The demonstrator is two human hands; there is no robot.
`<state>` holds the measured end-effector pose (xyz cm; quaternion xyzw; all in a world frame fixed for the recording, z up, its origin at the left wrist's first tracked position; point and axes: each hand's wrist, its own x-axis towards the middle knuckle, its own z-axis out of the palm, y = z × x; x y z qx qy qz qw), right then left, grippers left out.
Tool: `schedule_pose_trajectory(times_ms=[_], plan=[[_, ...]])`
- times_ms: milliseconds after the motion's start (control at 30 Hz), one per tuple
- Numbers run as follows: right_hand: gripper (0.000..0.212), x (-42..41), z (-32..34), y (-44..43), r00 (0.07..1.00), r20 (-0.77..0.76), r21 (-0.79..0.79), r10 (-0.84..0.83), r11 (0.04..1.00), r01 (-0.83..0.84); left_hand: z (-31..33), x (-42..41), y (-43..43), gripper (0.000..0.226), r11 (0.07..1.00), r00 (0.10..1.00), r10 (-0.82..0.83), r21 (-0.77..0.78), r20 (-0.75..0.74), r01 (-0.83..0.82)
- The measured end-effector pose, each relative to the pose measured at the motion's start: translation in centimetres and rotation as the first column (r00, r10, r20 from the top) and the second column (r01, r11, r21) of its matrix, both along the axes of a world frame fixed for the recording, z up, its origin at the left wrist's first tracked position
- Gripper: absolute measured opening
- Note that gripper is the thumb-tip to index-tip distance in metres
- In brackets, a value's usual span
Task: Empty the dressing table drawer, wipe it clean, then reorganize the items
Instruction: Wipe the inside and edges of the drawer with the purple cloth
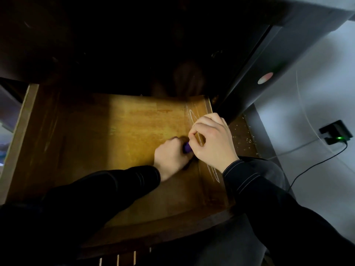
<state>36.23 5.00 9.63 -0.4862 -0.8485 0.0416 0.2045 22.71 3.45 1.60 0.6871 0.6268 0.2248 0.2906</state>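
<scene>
The open wooden drawer [124,131] of yellow-brown colour is pulled out under the dark table top, and its flat bottom shows worn, stained patches; its back part lies in deep shadow. The left hand [171,156], in a dark sleeve, rests low on the bottom near the right side, and its fingers are curled round a small purple object [187,147], of which only one short rounded end shows. The right hand [213,143] is just beside it, against the right wall of the drawer, with fingers bent and thumb and forefinger close together; whether it pinches something I cannot tell. A thin pale oval line [193,116] runs along this wall. On the grey wall at the right sits a black charger [335,132] with a green light.
</scene>
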Motion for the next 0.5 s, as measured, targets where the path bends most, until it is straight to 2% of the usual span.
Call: schedule_pose_trajectory(times_ms=[100, 133, 200, 300, 367, 433, 500], plan=[[0.011, 0.4, 0.0, 0.1, 0.998, -0.06, -0.04, -0.008, 0.999, 0.005, 0.8, -1.3, 0.5, 0.017, 0.984, 0.981, -0.043, -0.16, 0.187, 0.073], [0.011, 0.5, 0.0, 0.1, 0.998, -0.064, -0.052, -0.009, 0.999, 0.006, 1.3, -1.7, 0.5, 0.012, 0.975, 0.958, -0.005, -0.214, 0.286, 0.068], [0.01, 0.4, 0.2, 0.1, 0.999, -0.047, -0.064, -0.008, 0.998, 0.005, 2.8, -2.9, 0.7, 0.005, 0.931, 0.852, 0.191, -0.365, 0.487, 0.001], [0.01, 0.3, 1.3, 0.2, 0.993, -0.114, -0.209, -0.041, 0.978, 0.016, 5.7, -5.4, 0.9, 0.018, 0.796, 0.655, 0.494, -0.601, 0.572, -0.076], [0.012, 0.2, 2.8, 0.6, 0.973, -0.202, -0.409, -0.113, 0.912, 0.021, 7.6, -7.5, 0.8, 0.025, 0.741, 0.544, 0.556, -0.671, 0.629, 0.018], [0.014, -0.7, 4.3, 0.9, 0.967, -0.213, -0.525, -0.136, 0.851, 0.004, 9.2, -9.4, 0.4, 0.028, 0.718, 0.451, 0.548, -0.673, 0.704, 0.177], [0.035, -2.8, 5.1, 0.5, 0.963, -0.239, -0.612, -0.124, 0.789, -0.05, 10.5, -10.8, -0.4, 0.033, 0.704, 0.377, 0.543, -0.651, 0.75, 0.282]])
